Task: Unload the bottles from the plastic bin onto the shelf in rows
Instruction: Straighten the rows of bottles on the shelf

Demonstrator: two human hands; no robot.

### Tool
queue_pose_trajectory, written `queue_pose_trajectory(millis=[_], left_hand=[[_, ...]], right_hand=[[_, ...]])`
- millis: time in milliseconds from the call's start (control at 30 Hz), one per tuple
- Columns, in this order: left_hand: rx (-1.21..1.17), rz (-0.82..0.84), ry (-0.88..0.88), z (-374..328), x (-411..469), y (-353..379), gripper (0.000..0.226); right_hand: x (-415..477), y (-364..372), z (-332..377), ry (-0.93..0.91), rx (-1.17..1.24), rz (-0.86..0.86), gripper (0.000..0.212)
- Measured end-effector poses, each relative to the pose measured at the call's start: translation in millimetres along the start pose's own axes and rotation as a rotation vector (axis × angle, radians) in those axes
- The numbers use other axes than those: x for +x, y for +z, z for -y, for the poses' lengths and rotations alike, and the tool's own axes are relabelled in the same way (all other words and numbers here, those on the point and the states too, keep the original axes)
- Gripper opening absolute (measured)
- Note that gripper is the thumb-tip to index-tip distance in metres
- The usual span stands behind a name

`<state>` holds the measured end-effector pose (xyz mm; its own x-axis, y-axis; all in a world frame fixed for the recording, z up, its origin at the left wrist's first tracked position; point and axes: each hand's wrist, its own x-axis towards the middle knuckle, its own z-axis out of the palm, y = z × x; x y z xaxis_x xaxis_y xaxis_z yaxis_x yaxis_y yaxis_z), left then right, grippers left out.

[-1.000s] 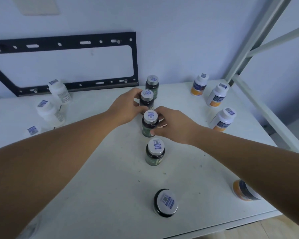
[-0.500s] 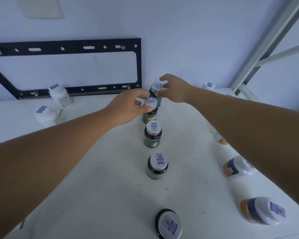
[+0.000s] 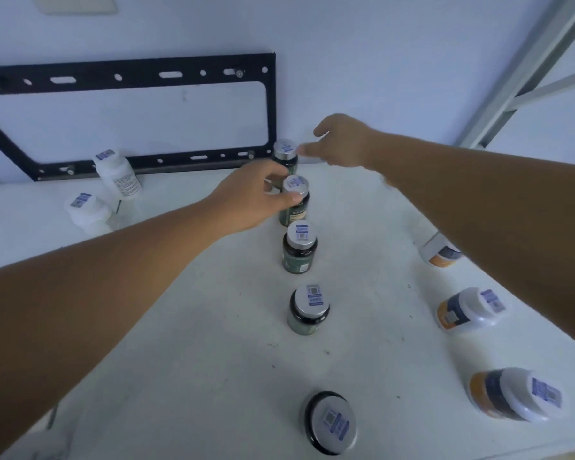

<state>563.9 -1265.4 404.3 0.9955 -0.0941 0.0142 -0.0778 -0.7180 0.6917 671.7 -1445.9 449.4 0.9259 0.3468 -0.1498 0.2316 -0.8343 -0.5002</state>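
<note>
Several dark green bottles with grey caps stand in a row down the middle of the white shelf (image 3: pixel 196 343). My left hand (image 3: pixel 249 197) grips the second bottle from the back (image 3: pixel 296 202) at its cap and neck. My right hand (image 3: pixel 341 141) hovers by the rearmost bottle (image 3: pixel 285 156), fingers spread, a fingertip just beside its cap. The third bottle (image 3: pixel 300 248), fourth bottle (image 3: pixel 309 308) and nearest bottle (image 3: pixel 331 423) stand free. The plastic bin is out of sight.
White bottles (image 3: pixel 117 174) (image 3: pixel 87 210) stand at the left. White bottles with orange labels (image 3: pixel 465 310) (image 3: pixel 515 398) (image 3: pixel 440 252) line the right side under my right arm. A black metal bracket (image 3: pixel 269 104) leans on the back wall. Grey shelf posts (image 3: pixel 525 68) rise at the right.
My right hand left the third bottle and moved back to the rearmost one, then drew slightly right of its cap. My left hand stayed on the second bottle. The view came closer.
</note>
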Motion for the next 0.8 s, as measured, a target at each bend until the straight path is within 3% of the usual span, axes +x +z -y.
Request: queue_pose_trajectory(millis=[133, 200, 333, 433, 567, 733, 800], left_hand=[[0.003, -0.122, 0.081, -24.3, -13.0, -2.8, 0.035], [0.003, -0.096, 0.139, -44.5, -18.7, 1.2, 0.031], [0.002, -0.027, 0.244, -93.2, -26.1, 22.2, 0.029], [0.074, 0.068, 0.268, -124.8, -25.3, 48.6, 0.036], [0.094, 0.149, 0.217, -158.2, -14.6, 94.0, 0.052], [0.078, 0.240, 0.123, -179.8, 3.4, 147.8, 0.075], [0.071, 0.258, 0.078, -181.2, 11.3, 162.3, 0.077]], right_hand=[[-48.7, -63.9, -28.2, -0.012, 0.075, -0.115, 0.041], [-79.9, -87.2, -48.2, -0.011, 0.041, -0.154, 0.027], [-126.7, -106.6, -106.0, 0.043, 0.110, -0.199, 0.020], [-140.0, -100.0, -151.6, 0.086, 0.185, -0.221, 0.023], [-137.3, -85.8, -202.0, 0.136, 0.240, -0.305, 0.046], [-111.9, -67.5, -220.0, 0.276, 0.585, -0.134, 0.074], [-103.8, -54.8, -218.1, 0.275, 0.601, -0.090, 0.061]])
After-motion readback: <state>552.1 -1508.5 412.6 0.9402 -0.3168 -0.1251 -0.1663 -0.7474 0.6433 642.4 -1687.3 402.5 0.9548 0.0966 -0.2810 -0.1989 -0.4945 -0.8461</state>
